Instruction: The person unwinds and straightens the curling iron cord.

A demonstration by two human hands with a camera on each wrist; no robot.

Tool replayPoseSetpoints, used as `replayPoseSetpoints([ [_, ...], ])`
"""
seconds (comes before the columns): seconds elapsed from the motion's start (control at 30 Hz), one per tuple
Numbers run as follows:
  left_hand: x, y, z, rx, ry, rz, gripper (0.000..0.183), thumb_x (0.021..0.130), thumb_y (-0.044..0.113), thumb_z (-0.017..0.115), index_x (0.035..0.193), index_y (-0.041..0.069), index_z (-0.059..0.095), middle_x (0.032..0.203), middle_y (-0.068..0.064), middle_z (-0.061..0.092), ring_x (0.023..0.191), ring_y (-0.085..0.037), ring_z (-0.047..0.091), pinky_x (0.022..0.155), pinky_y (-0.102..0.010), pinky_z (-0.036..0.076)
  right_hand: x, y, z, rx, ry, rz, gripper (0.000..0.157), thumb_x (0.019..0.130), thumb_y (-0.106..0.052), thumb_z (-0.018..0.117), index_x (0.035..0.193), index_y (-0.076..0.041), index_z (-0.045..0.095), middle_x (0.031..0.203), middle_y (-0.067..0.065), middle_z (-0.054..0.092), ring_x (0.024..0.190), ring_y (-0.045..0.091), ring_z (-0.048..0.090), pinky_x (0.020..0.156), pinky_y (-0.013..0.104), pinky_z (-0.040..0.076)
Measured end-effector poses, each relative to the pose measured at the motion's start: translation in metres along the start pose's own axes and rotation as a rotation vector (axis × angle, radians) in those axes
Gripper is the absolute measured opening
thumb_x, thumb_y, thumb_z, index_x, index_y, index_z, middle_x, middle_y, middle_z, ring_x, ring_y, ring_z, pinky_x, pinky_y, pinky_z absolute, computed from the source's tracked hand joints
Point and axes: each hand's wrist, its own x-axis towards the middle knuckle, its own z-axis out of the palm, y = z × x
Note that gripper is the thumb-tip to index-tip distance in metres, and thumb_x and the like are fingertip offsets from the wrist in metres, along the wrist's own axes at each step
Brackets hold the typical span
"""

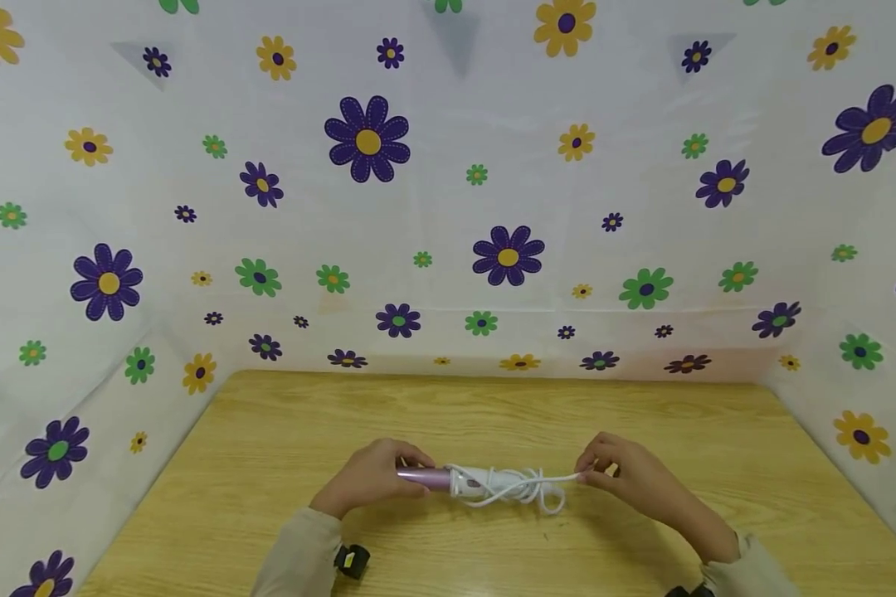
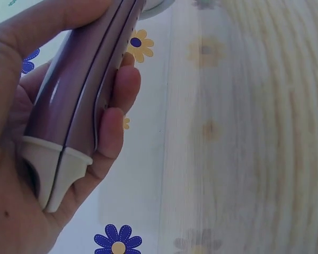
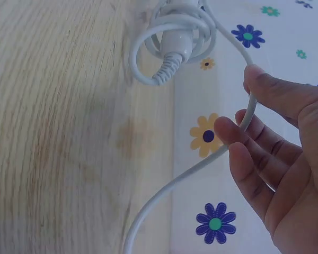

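Observation:
A hair straightener with a purple barrel and white handle lies level, low over the wooden table. My left hand grips its purple end, thumb on one side and fingers curled round the other. In the left wrist view, a seam splits the barrel into two halves with white tips. Loops of white cord wrap round the handle. To the right, my right hand holds a length of this cord between thumb and fingers. The right wrist view shows the ribbed cord sleeve at the handle's end and the cord trailing downward.
The wooden table reaches back to a white sheet printed with purple, yellow and green flowers, which also hangs along both sides. A black strap device sits on the left wrist, by the beige sleeve.

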Motion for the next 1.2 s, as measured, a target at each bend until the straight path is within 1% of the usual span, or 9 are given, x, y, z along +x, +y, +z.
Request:
replayPoseSetpoints([
  [0.17,0.000,0.001,-0.001,-0.045,-0.003,-0.013,0.032,0.074,0.030,0.080,0.104,0.018,0.074,0.096,0.001,0.069,0.078,-0.012,0.058,0.069,-0.028,0.049,-0.016,-0.009,-0.002,-0.063,0.025,-0.056,0.007,0.090,-0.031,0.067,0.088,-0.025,0.064,0.091,-0.011,0.058,0.076,-0.005,0.054,0.057,0.020,0.045],
  [0.3,0.001,0.002,-0.002,-0.067,0.014,-0.016,0.033,0.077,0.032,0.079,0.106,0.019,0.073,0.098,0.000,0.069,0.080,-0.012,0.059,0.070,-0.028,0.049,-0.028,-0.007,0.002,-0.108,0.058,-0.098,0.008,0.088,-0.030,0.068,0.086,-0.025,0.063,0.092,-0.011,0.057,0.077,-0.007,0.053,0.054,0.019,0.043],
  [0.53,0.002,0.005,-0.003,-0.125,0.021,-0.011,0.034,0.077,0.031,0.080,0.108,0.018,0.072,0.103,-0.003,0.069,0.083,-0.014,0.060,0.072,-0.030,0.050,-0.037,0.010,0.010,-0.191,0.062,-0.028,0.007,0.086,-0.030,0.071,0.084,-0.026,0.065,0.092,-0.012,0.056,0.079,-0.003,0.054,0.059,0.021,0.045],
  [0.67,0.001,0.005,-0.003,-0.146,0.012,-0.010,0.035,0.078,0.032,0.079,0.108,0.018,0.072,0.101,-0.002,0.069,0.082,-0.015,0.059,0.072,-0.030,0.050,-0.035,0.021,0.010,-0.282,0.102,-0.014,0.011,0.083,-0.019,0.074,0.082,-0.027,0.066,0.090,-0.013,0.057,0.079,0.000,0.055,0.063,0.023,0.048],
  [0.8,0.000,0.007,-0.003,-0.132,0.006,0.018,0.034,0.078,0.032,0.080,0.107,0.017,0.073,0.096,0.000,0.069,0.079,-0.013,0.058,0.070,-0.028,0.049,-0.031,0.030,0.009,-0.338,0.159,0.034,0.014,0.081,-0.017,0.075,0.080,-0.028,0.067,0.088,-0.014,0.059,0.076,0.001,0.056,0.062,0.023,0.047],
  [0.9,0.000,0.009,-0.003,-0.123,0.002,0.041,0.032,0.077,0.031,0.080,0.105,0.017,0.073,0.094,0.000,0.069,0.078,-0.013,0.058,0.069,-0.027,0.048,-0.025,0.031,0.008,-0.338,0.208,0.078,0.011,0.082,-0.019,0.074,0.081,-0.028,0.067,0.086,-0.014,0.059,0.075,0.003,0.056,0.059,0.021,0.044],
  [0.97,-0.001,0.011,-0.003,-0.116,-0.002,0.043,0.032,0.077,0.031,0.080,0.105,0.017,0.073,0.093,0.000,0.069,0.077,-0.012,0.058,0.069,-0.027,0.048,-0.019,0.029,0.008,-0.339,0.252,0.081,0.008,0.083,-0.022,0.074,0.082,-0.026,0.068,0.085,-0.012,0.060,0.074,0.006,0.057,0.058,0.021,0.043],
  [1.1,-0.001,0.013,-0.002,-0.103,-0.010,0.036,0.031,0.076,0.029,0.081,0.104,0.017,0.074,0.092,0.001,0.068,0.077,-0.012,0.058,0.069,-0.026,0.048,-0.008,0.022,0.007,-0.334,0.341,0.055,0.005,0.084,-0.024,0.074,0.085,-0.023,0.069,0.085,-0.009,0.061,0.075,0.014,0.061,0.056,0.022,0.043],
  [1.2,-0.002,0.013,-0.001,-0.096,-0.009,0.034,0.031,0.074,0.029,0.081,0.103,0.017,0.074,0.090,0.001,0.068,0.076,-0.012,0.058,0.068,-0.026,0.048,-0.004,0.016,0.005,-0.293,0.382,0.043,0.005,0.084,-0.023,0.074,0.085,-0.022,0.069,0.086,-0.008,0.062,0.078,0.014,0.062,0.061,0.026,0.046],
])
